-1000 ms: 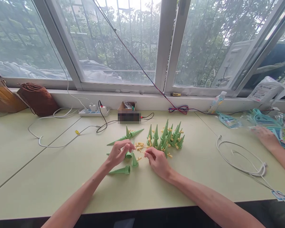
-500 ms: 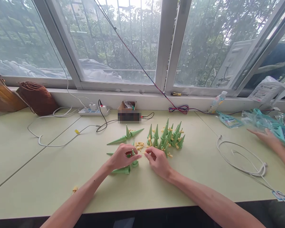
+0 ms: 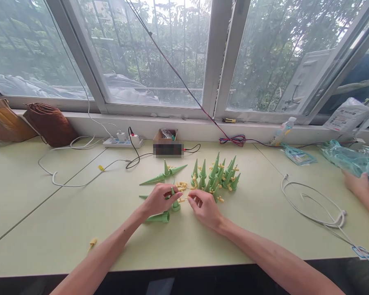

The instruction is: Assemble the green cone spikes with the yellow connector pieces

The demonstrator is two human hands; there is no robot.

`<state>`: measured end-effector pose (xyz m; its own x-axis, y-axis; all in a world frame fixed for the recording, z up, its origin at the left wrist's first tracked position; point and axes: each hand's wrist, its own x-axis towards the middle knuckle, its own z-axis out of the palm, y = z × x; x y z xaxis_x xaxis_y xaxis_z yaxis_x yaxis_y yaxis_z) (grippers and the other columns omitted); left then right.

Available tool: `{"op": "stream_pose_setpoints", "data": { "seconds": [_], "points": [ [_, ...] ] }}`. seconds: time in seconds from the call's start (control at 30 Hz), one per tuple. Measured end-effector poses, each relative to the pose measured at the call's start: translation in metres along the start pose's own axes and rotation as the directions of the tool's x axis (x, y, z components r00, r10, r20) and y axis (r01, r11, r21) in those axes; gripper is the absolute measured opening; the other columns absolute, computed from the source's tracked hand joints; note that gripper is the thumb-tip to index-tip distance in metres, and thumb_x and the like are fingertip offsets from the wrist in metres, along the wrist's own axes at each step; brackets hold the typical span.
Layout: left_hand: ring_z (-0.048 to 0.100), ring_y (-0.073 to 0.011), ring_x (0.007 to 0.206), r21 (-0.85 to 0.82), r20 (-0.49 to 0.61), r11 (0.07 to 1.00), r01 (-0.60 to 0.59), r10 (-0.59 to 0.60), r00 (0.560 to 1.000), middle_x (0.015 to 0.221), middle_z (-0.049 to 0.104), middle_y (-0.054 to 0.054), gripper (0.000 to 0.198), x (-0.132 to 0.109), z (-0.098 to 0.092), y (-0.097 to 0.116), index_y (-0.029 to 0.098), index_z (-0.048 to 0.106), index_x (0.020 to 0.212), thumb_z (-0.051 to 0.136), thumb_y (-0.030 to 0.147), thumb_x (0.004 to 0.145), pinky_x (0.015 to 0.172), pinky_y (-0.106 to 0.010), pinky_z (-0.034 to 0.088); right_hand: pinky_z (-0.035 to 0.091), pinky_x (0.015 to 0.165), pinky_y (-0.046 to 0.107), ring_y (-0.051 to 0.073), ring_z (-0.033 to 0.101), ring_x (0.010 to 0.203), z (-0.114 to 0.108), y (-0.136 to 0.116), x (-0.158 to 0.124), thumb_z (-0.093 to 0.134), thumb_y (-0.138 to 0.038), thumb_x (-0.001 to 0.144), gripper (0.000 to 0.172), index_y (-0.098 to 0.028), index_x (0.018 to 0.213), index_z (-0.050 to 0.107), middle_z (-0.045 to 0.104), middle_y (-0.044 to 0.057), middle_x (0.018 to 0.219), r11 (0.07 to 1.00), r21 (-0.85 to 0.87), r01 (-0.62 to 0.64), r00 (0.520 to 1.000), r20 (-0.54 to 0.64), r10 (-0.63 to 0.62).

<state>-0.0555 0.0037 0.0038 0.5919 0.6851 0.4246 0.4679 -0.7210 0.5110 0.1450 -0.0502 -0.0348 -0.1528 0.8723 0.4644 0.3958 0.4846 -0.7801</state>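
My left hand (image 3: 161, 200) is closed around an upright green plastic spike (image 3: 176, 205), its fingers partly hidden behind the spike. A small yellow valve piece (image 3: 181, 200) sticks out from that spike's right side. Just to the right, my right hand (image 3: 205, 207) pinches a thin yellow piece (image 3: 187, 198) between thumb and fingertip, with a small gap to the valve. Loose yellow pieces (image 3: 182, 184) lie behind both hands. Beside and beneath my left hand are green spikes on their sides, one with its open ribbed end (image 3: 165, 217) facing right.
Several upright green spikes with yellow valves (image 3: 215, 176) stand behind my right hand. A lone yellow piece (image 3: 93, 242) lies near my left forearm. White cable (image 3: 313, 215) coils at right, near another person's hand (image 3: 356, 183) and bagged teal items (image 3: 341, 155). A power strip (image 3: 121, 141) sits at the back.
My left thumb has shifted slightly left, and the yellow valve on the spike now shows. My right hand keeps its pinch. The other person's hand has moved right, off the bagged items' left edge.
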Motion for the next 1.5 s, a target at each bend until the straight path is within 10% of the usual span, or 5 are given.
{"op": "stream_pose_setpoints", "data": {
  "seconds": [1.5],
  "points": [
    [0.031,-0.0075,0.049,-0.001,-0.102,0.996,-0.088,0.087,0.991,0.055,0.049,0.005,0.028,-0.002,0.011,-0.002,0.016,0.058,0.068,0.057,0.028,0.093,0.048,-0.02,0.03,0.041,0.056,0.024,0.015,0.055,0.067,-0.002,-0.002,0.001,0.054,-0.024,0.093,0.018,-0.018,0.098,0.07,0.069,0.005,0.086,0.995,0.1,-0.007,0.994,0.112,-0.004]
  ]
}}
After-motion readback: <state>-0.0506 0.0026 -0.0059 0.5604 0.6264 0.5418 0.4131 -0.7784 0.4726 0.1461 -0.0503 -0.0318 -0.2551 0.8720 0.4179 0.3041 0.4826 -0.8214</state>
